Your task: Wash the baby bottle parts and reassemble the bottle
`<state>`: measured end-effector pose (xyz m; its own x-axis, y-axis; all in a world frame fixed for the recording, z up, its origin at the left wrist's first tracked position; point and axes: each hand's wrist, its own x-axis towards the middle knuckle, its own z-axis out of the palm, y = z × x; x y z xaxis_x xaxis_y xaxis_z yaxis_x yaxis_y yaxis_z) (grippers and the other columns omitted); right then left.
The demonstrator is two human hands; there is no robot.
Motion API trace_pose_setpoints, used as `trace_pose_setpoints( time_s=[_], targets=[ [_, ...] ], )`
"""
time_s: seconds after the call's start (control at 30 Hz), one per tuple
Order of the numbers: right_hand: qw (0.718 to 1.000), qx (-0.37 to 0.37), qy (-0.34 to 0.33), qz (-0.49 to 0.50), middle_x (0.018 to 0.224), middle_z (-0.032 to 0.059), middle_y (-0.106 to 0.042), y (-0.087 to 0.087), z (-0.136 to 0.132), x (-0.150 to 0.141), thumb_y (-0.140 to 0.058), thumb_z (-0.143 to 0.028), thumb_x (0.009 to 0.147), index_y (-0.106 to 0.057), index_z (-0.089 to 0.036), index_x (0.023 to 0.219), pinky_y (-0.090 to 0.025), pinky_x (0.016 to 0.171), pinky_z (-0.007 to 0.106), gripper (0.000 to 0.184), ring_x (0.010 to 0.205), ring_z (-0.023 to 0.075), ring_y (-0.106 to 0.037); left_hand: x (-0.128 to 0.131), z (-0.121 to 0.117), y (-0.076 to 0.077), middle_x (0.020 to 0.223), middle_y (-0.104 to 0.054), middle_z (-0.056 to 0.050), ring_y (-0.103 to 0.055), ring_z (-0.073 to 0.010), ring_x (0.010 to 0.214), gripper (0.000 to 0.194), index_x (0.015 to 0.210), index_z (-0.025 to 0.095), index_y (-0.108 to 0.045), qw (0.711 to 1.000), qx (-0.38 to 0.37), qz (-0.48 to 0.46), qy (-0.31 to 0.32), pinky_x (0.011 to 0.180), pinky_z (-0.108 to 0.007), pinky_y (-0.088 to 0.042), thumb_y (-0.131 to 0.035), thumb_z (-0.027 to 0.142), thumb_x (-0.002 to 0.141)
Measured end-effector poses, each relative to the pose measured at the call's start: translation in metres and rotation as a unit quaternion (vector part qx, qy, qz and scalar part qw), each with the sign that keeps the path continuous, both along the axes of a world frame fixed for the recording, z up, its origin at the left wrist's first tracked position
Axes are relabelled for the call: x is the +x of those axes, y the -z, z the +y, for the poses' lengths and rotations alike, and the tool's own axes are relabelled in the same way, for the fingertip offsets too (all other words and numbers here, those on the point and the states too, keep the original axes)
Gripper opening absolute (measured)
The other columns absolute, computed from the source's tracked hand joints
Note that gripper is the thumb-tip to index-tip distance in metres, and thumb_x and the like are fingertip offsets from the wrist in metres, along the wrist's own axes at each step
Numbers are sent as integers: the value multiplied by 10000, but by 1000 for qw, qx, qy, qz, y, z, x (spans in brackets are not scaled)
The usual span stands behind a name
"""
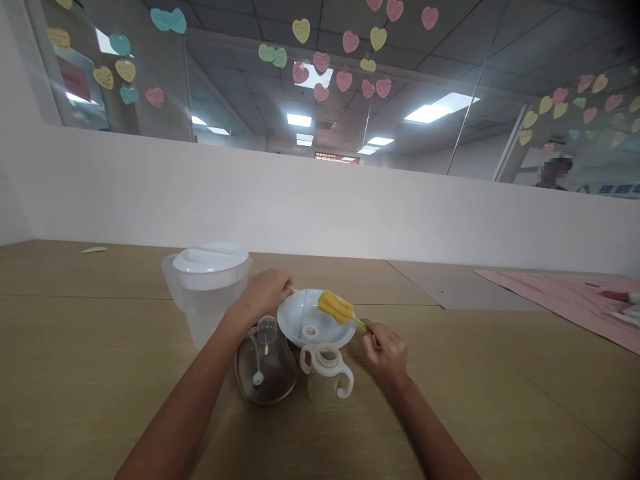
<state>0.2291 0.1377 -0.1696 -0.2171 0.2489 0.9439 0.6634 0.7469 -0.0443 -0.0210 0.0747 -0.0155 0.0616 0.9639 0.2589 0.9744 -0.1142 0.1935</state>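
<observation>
My right hand (385, 350) is closed round the thin green handle of a yellow sponge brush (335, 307). The brush head is over the right side of a white bowl (333, 337). A small white ring-shaped part (310, 332) lies in the bowl. At the bowl's far left rim my left hand (267, 290) has its fingers pinched together; a whitish bit shows at the tips, too small to name. In front of the bowl stands a clear bottle (326, 373) with two white handles and no lid. Left of it, a metal tray (275, 383) holds a clear cap (267, 328) and a white straw piece (257, 378).
A translucent pitcher (203, 307) with a white lid stands beyond my left forearm. A pink cloth (540, 300) covers the table's far right. Behind the table runs a white wall (300, 213) under glass with heart-shaped notes. A person (553, 173) shows at the right, beyond the glass.
</observation>
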Motion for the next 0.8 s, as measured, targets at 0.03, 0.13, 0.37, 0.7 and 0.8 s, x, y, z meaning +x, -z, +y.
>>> trace_pose_setpoints(
  time_s=[0.03, 0.13, 0.37, 0.7, 0.8],
  targets=[
    [1000, -3, 3, 8, 634, 26, -615, 0, 1, 0, -418, -118, 768, -620, -146, 861, -423, 546, 223, 223, 545, 111, -547, -5, -3, -1, 846, -687, -61, -604, -189, 780, 184, 784, 168, -675, 1000, -28, 9, -11, 650, -248, -426, -524, 232, 702],
    [1000, -3, 9, 9, 642, 27, -622, 2, 3, 1, -414, -128, 766, -618, -148, 848, -430, 558, 226, 221, 553, 116, -558, -16, -7, -2, 786, -702, -8, -615, -165, 744, 211, 742, 206, -696, 985, -171, -19, 27, 608, -202, -437, -582, 137, 577],
    [1000, -7, 11, 0, 621, 13, -615, 2, 3, 1, -421, -130, 771, -614, -156, 830, -405, 527, 218, 203, 526, 110, -542, -14, 5, 23, 561, -667, -31, -616, -187, 566, 164, 623, 163, -669, 927, -370, -54, 7, 514, -253, -489, -640, 131, 465],
    [1000, -8, 18, -6, 594, 3, -596, 1, 4, 2, -412, -130, 772, -612, -151, 823, -394, 520, 212, 208, 516, 103, -531, -23, 14, 24, 756, -689, -131, -634, -253, 672, 272, 719, 125, -645, 955, -277, 68, -76, 590, -321, -494, -690, 122, 450],
    [1000, -8, 17, -5, 597, 3, -597, 2, 4, 1, -416, -129, 771, -614, -152, 818, -390, 518, 211, 204, 512, 100, -528, -21, 16, 30, 843, -685, -147, -630, -289, 739, 360, 724, 132, -651, 957, -253, 113, -87, 641, -345, -488, -745, 122, 377]
  ],
)
